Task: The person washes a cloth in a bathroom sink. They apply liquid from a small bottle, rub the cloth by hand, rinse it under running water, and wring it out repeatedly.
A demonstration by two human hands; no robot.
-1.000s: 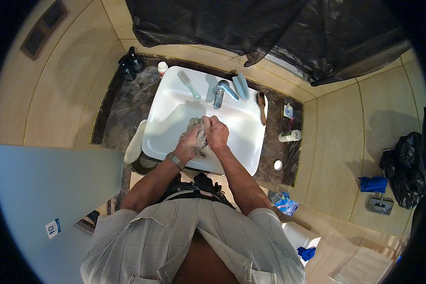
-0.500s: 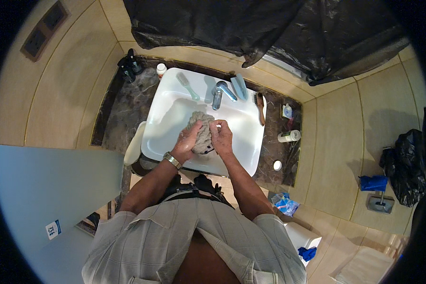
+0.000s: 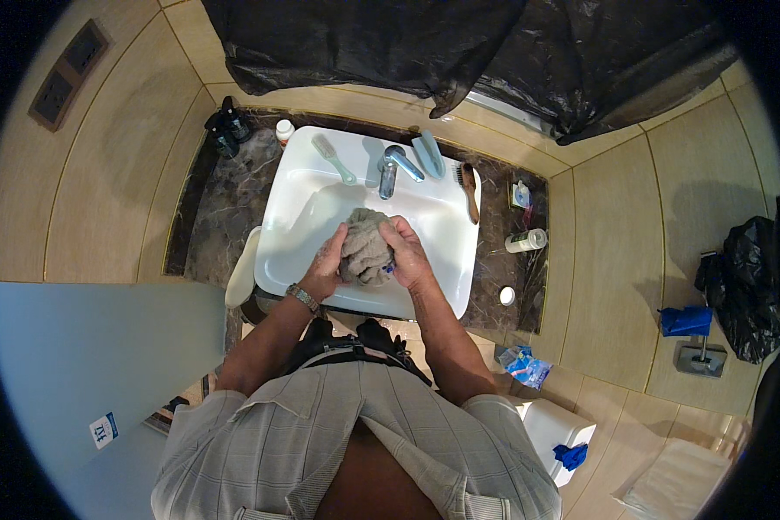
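Note:
Over the white sink basin (image 3: pixel 282 260), a bunched grey-beige cloth (image 3: pixel 367 247) is held between my two hands. My left hand (image 3: pixel 328 263) grips its left side, with a metal-banded watch (image 3: pixel 303 297) on that wrist. On the cloth's right side, my right hand (image 3: pixel 408 250) closes on the fabric, thumb and fingers pressed against it. A small dark blue patch shows at the cloth's lower right, near the right fingers. Behind the hands stands a chrome faucet (image 3: pixel 390 173); I cannot make out any water running from it.
On the sink's back rim lie a pale green brush (image 3: pixel 334 159), a light blue brush-like item (image 3: pixel 428 156) and a wooden brush (image 3: pixel 469 194). The dark marble counter (image 3: pixel 221 199) carries black bottles (image 3: pixel 228 130), a white bottle (image 3: pixel 284 132), a clear bottle (image 3: pixel 525 241) and a round white lid (image 3: pixel 507 295).
Both hands have shifted their hold, the right hand now lying further along the cloth's side. The cloth looks rounder and more bunched. The whole view has shifted slightly.

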